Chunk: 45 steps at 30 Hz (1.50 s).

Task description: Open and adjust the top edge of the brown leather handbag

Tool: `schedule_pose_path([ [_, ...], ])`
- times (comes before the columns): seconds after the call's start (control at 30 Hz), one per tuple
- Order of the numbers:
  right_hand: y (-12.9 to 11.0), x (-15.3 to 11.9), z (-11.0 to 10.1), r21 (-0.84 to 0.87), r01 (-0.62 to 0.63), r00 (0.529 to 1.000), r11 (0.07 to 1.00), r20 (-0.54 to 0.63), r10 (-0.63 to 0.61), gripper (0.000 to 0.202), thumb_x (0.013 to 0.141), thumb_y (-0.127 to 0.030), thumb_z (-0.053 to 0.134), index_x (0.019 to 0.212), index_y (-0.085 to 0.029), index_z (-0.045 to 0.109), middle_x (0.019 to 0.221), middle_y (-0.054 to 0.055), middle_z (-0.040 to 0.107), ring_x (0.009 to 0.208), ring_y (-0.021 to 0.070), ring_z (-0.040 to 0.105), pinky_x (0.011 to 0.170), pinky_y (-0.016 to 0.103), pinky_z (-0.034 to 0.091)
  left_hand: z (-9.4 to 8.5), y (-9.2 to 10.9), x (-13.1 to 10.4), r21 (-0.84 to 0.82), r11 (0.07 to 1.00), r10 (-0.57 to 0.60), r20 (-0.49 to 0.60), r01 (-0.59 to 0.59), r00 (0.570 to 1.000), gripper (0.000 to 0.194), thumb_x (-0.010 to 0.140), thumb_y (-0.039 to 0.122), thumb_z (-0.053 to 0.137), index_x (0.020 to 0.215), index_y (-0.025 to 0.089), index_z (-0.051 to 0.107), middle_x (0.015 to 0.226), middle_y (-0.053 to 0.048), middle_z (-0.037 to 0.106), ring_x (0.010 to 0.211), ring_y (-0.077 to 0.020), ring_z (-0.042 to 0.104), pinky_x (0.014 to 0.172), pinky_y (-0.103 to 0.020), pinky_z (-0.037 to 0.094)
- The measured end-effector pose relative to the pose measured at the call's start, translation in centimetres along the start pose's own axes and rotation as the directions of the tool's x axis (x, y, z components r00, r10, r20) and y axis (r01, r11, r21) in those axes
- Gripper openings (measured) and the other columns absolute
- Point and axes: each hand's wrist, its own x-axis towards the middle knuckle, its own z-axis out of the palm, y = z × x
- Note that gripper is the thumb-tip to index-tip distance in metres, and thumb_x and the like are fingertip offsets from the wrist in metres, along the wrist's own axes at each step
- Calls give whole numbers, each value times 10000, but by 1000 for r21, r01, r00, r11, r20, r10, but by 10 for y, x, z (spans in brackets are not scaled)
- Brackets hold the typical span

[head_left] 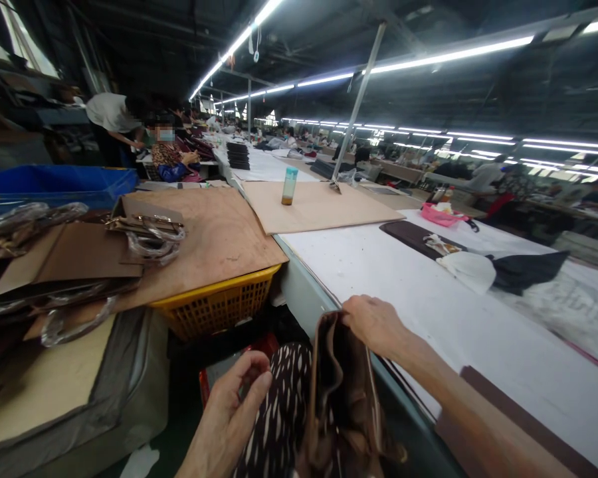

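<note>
A brown handbag (349,398) rests upright on my lap, its mouth facing up and its dark inside showing. My right hand (376,325) is closed on the bag's far top edge, with the thumb side out of sight. To the left of the bag hovers my left hand (236,398), fingers loosely curled and thumb apart, with nothing between them. Under both lies patterned dark cloth (284,392) with pale marks, over my legs.
Brown bags with plastic-wrapped handles (154,239) lie on a wooden board (214,226) over a yellow basket (219,299). The white worktable (359,265) holds a bottle (289,186) on a tan board. A blue bin (54,182) and co-workers (172,156) are further off.
</note>
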Motion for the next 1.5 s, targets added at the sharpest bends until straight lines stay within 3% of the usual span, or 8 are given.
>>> schedule_pose_path([
  [0.27,4,-11,-9,-24,-39,996,999,83,41,203,798,-218,497,853,-144,678,942,139,682,906,277,637,670,308,408,18,19,2,434,900,-24,141,-40,990,831,695,343,599,1428,110,287,1418,-125,396,1308,-273,337,1110,-405,249],
  [0.43,11,-25,-13,55,1,994,998,108,-7,156,787,-206,493,702,-152,612,723,60,639,650,169,615,563,246,355,20,21,25,427,901,-54,288,-77,956,732,622,127,487,1352,119,430,1198,-110,599,1110,-287,529,969,-409,397],
  [0.57,14,-42,-9,227,31,977,973,200,-78,144,754,-183,501,615,-149,510,645,3,585,422,71,498,487,207,326,-23,20,58,-13,998,-35,724,64,689,517,564,101,482,1041,171,668,926,2,679,826,-172,596,708,-224,477],
  [0.73,6,-54,35,474,-5,935,881,314,-164,121,734,-213,463,627,-175,507,491,-27,516,407,98,502,460,200,340,-64,18,74,278,957,-281,818,82,502,416,552,152,599,957,177,691,755,20,649,660,-148,557,619,-220,472],
  [0.93,1,-49,60,483,61,947,874,247,-203,134,735,-188,496,605,-166,524,577,-19,560,431,75,479,494,221,298,-56,19,60,402,915,-294,717,-30,632,397,571,182,598,964,201,655,836,17,656,739,-178,588,577,-223,419],
  [1.1,1,-46,57,443,43,947,895,267,-178,135,754,-195,509,638,-174,576,562,-10,554,500,101,501,544,236,308,-42,46,54,733,554,-203,579,-395,789,335,596,236,697,921,204,622,895,-19,644,864,-237,592,667,-283,403],
  [1.33,-2,-48,56,418,-5,939,909,313,-139,131,798,-195,509,704,-170,597,586,-9,572,479,95,503,541,231,312,6,37,47,548,738,36,550,-393,834,153,764,226,601,915,226,577,875,20,624,855,-175,577,712,-259,405],
  [1.5,0,-49,60,411,-19,942,911,314,-121,137,791,-216,509,719,-170,615,582,1,572,502,110,518,546,240,313,24,33,44,575,659,92,578,-484,811,131,809,131,508,901,181,586,959,-11,602,852,-167,569,736,-277,438],
])
